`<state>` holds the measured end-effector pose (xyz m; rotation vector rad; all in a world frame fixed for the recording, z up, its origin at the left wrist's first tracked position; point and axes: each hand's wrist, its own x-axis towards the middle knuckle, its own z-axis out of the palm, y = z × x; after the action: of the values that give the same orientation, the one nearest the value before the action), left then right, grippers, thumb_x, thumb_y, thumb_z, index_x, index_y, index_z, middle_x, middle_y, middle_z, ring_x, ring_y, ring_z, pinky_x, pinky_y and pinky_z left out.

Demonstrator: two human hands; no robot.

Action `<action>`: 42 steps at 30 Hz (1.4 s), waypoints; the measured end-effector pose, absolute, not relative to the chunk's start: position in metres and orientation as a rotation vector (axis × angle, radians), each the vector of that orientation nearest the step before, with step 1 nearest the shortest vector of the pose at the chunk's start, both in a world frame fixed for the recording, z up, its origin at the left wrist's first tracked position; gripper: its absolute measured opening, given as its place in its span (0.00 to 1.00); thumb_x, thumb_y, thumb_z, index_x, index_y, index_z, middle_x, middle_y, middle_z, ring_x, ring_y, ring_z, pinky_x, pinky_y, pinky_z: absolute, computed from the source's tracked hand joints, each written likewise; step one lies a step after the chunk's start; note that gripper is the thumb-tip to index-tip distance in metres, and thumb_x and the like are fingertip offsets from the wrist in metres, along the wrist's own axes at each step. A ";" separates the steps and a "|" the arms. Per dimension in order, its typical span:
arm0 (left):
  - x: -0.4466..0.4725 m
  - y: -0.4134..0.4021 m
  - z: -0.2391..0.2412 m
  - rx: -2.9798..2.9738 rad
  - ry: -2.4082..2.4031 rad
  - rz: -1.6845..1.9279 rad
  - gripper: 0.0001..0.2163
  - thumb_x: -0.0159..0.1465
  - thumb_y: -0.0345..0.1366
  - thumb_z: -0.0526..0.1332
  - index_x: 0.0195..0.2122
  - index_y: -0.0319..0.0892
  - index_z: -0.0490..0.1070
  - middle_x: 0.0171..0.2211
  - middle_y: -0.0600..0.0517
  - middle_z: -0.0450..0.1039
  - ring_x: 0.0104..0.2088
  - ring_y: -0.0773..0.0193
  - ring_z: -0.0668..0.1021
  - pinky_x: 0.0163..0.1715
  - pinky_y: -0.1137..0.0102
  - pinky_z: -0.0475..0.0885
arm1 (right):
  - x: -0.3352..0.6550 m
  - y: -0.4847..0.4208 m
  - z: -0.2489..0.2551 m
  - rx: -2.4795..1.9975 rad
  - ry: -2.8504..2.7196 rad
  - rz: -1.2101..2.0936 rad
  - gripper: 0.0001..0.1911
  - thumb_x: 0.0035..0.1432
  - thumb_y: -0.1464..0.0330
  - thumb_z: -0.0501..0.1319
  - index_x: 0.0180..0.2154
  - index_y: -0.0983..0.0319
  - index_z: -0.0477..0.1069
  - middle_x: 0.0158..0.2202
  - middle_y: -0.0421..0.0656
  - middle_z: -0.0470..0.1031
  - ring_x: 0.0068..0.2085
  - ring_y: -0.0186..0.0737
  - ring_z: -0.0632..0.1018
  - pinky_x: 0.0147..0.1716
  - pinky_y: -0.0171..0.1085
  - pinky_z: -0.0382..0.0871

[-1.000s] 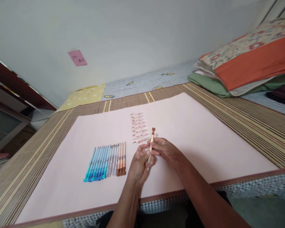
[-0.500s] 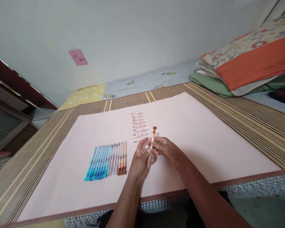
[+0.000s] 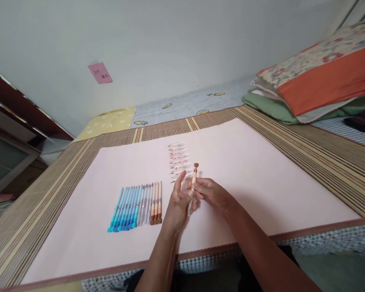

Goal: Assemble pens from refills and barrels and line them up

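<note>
Both hands hold one peach pen [image 3: 194, 175] with a brown end cap, tilted with the brown end up and away from me. My left hand [image 3: 180, 201] is closed round its lower part, index finger raised. On the upper barrel, the thumb and fingers of my right hand [image 3: 212, 193] pinch it. Just beyond my left fingers lies a column of thin pen refills [image 3: 179, 156] with reddish marks. Left of my hands lies a row of pens: blue pens [image 3: 126, 209], clear pens [image 3: 144, 205] and three peach pens with brown ends [image 3: 156, 202].
A pale pink sheet [image 3: 246, 162] covers the middle of a striped mat [image 3: 292, 142]. Folded bedding with an orange border [image 3: 328, 89] lies at the right. A pink note [image 3: 100, 73] is stuck on the wall [image 3: 176, 44].
The pen and both hands have shifted slightly left and down. My left index finger has lifted away from the pen. The rows of pens and refills have stayed put.
</note>
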<state>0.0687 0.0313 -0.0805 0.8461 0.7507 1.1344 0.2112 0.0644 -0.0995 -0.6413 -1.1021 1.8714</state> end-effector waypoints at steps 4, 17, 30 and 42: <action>0.073 0.032 -0.085 0.926 0.896 1.208 0.39 0.58 0.44 0.71 0.67 0.42 0.55 0.26 0.55 0.75 0.19 0.71 0.69 0.21 0.74 0.59 | 0.205 0.066 -0.105 -0.781 -1.112 1.763 0.19 0.55 0.53 0.68 0.35 0.63 0.73 0.18 0.32 0.62 0.19 0.36 0.74 0.22 0.37 0.69; 0.085 0.037 -0.088 0.939 0.979 1.302 0.14 0.56 0.41 0.70 0.39 0.37 0.74 0.22 0.56 0.71 0.20 0.72 0.67 0.21 0.75 0.58 | 0.193 0.069 -0.110 -0.884 -0.993 1.656 0.23 0.49 0.53 0.72 0.23 0.60 0.64 0.15 0.35 0.69 0.15 0.33 0.69 0.15 0.33 0.62; 0.081 0.037 -0.094 0.789 0.863 1.210 0.14 0.53 0.40 0.72 0.32 0.36 0.72 0.25 0.49 0.77 0.19 0.70 0.71 0.22 0.73 0.62 | 0.215 0.072 -0.107 -0.736 -1.109 1.808 0.20 0.55 0.55 0.68 0.41 0.64 0.72 0.17 0.31 0.63 0.17 0.38 0.74 0.19 0.37 0.68; 0.078 0.031 -0.088 0.682 0.757 1.223 0.26 0.56 0.41 0.73 0.52 0.40 0.65 0.27 0.52 0.77 0.16 0.74 0.68 0.19 0.76 0.58 | 0.212 0.066 -0.097 -0.615 -1.031 1.920 0.19 0.55 0.54 0.68 0.40 0.62 0.73 0.16 0.30 0.62 0.18 0.39 0.76 0.23 0.40 0.73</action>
<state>0.0781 0.0310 -0.0885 0.6824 0.7569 1.2233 0.2123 0.0661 -0.0968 -0.6146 -1.0310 1.9204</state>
